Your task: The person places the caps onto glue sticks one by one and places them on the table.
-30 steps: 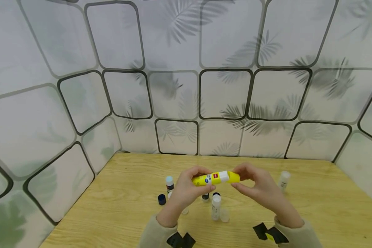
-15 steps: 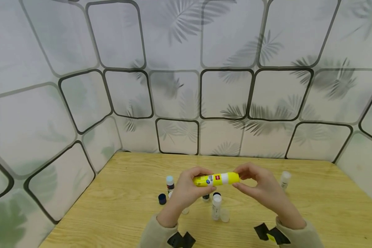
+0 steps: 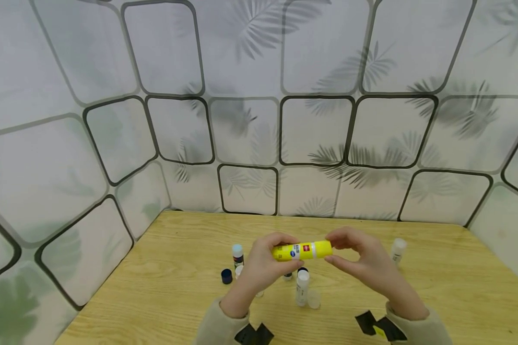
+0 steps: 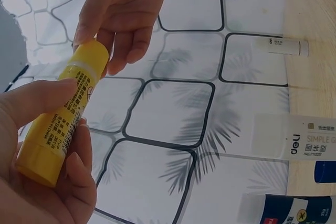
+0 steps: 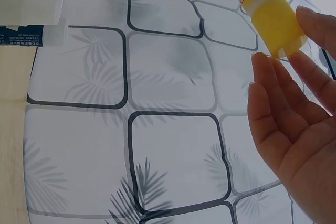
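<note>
A yellow glue stick (image 3: 285, 252) is held up sideways above the wooden table. My left hand (image 3: 263, 261) grips its body, thumb in front and fingers behind. At the right end sits its yellow cap (image 3: 323, 248), with a narrow white band between cap and body. My right hand (image 3: 362, 261) pinches the cap's end between thumb and index finger. In the left wrist view, printed text shows on the body (image 4: 68, 111). The right wrist view shows the cap (image 5: 278, 27) against the right fingertips, the other fingers loosely bent.
Below the hands stand a white glue stick (image 3: 302, 288) beside a translucent cap (image 3: 313, 298), and partly hidden dark-blue ones. A light-blue-topped glue stick (image 3: 238, 255) and dark blue cap (image 3: 226, 276) are left; another white stick (image 3: 398, 250) is right. Patterned curtains surround the table (image 3: 190, 235).
The yellow cap was tilted a second ago; it has straightened and slid leftward over the white collar, whose visible band has become narrower. Both hands keep their hold.
</note>
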`<state>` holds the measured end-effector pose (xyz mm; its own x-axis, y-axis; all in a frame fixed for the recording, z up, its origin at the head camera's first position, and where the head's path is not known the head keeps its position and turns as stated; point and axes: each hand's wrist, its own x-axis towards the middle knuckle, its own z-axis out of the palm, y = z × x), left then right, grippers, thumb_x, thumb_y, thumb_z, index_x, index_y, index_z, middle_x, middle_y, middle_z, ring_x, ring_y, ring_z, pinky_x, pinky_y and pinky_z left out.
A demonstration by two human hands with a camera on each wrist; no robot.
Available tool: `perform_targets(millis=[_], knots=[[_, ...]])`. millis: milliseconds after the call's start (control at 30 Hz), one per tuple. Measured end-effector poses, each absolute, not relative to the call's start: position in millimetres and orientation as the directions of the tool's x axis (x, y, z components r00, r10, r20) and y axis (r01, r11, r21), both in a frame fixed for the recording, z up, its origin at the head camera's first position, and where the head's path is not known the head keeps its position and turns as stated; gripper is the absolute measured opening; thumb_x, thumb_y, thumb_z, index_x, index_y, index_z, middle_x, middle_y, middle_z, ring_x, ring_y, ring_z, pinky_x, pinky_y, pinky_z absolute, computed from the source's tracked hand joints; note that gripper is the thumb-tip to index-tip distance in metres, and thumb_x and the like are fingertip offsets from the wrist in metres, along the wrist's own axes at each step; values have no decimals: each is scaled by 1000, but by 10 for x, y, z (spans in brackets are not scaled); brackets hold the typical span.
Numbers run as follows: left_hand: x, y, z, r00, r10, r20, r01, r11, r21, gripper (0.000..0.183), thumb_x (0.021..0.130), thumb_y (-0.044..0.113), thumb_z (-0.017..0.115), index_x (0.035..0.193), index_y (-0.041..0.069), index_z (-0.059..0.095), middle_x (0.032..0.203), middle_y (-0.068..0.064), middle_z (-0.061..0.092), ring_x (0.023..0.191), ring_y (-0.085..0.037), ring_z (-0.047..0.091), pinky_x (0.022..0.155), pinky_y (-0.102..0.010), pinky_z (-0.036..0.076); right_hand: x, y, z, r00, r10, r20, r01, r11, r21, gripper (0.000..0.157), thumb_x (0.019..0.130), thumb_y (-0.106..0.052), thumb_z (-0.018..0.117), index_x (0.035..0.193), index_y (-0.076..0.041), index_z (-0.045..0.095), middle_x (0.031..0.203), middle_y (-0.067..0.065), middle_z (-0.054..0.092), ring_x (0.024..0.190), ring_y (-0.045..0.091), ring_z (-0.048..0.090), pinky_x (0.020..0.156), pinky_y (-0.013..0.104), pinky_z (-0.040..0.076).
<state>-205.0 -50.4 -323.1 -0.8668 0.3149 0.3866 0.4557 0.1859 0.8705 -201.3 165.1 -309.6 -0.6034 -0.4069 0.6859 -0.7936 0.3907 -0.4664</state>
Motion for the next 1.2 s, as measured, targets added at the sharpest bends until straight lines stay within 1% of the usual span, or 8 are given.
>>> perform_targets(millis=[133, 267, 467, 700, 900, 1067, 1200], knots=[[-2033, -509, -3216, -866, 324, 381, 455, 193, 869, 27, 73, 4, 71, 99, 6, 63, 93, -3, 57, 76, -13, 53, 62, -23, 48, -2023, 1681, -3097, -570, -422, 705, -820, 350, -454, 37, 67, 7, 71, 100, -5, 60, 95, 3, 60, 83, 9, 57, 70, 22, 48], [-2012, -520, -3200, -862, 334, 381, 458, 195, 867, 27, 75, 6, 70, 101, 7, 63, 96, -3, 56, 76, -13, 52, 61, -23, 48, -2035, 1698, -3095, -533, -438, 724, -846, 276, -455, 36, 68, 12, 68, 100, -1, 60, 95, 6, 60, 85, 9, 57, 71, 21, 47], [-1987, -526, -3175, -857, 330, 396, 465, 163, 870, 28, 75, 8, 70, 102, 8, 63, 97, -3, 57, 78, -13, 53, 62, -23, 48, -2034, 1706, -3091, -507, -442, 740, -860, 197, -471, 36, 67, 16, 67, 100, 2, 60, 96, 8, 59, 88, 10, 57, 72, 21, 47], [-1974, -514, -3153, -865, 313, 392, 454, 156, 877, 28, 74, 7, 71, 101, 6, 63, 96, -4, 58, 79, -14, 54, 64, -23, 48, -2006, 1703, -3063, -527, -432, 732, -848, 200, -492, 37, 67, 15, 67, 101, 2, 60, 96, 7, 59, 88, 10, 57, 73, 21, 47], [-1968, -503, -3165, -857, 302, 418, 475, 146, 868, 29, 72, 4, 72, 100, 7, 63, 96, -3, 59, 78, -13, 54, 65, -23, 48, -1999, 1706, -3058, -534, -432, 727, -843, 205, -497, 36, 67, 15, 67, 101, 2, 60, 96, 8, 60, 88, 10, 57, 73, 21, 47], [-1949, -496, -3161, -854, 294, 429, 481, 133, 867, 29, 72, 3, 72, 99, 6, 64, 95, -4, 58, 77, -13, 54, 64, -24, 48, -1990, 1709, -3058, -545, -431, 719, -838, 240, -491, 36, 67, 13, 68, 100, 0, 61, 95, 6, 61, 87, 9, 58, 72, 21, 47], [-1933, -481, -3158, -848, 284, 448, 497, 130, 858, 28, 71, 2, 72, 98, 6, 64, 94, -4, 59, 77, -13, 54, 63, -24, 48, -1993, 1710, -3057, -544, -425, 723, -838, 233, -494, 35, 67, 14, 68, 99, 2, 62, 94, 7, 61, 85, 9, 58, 71, 21, 48]])
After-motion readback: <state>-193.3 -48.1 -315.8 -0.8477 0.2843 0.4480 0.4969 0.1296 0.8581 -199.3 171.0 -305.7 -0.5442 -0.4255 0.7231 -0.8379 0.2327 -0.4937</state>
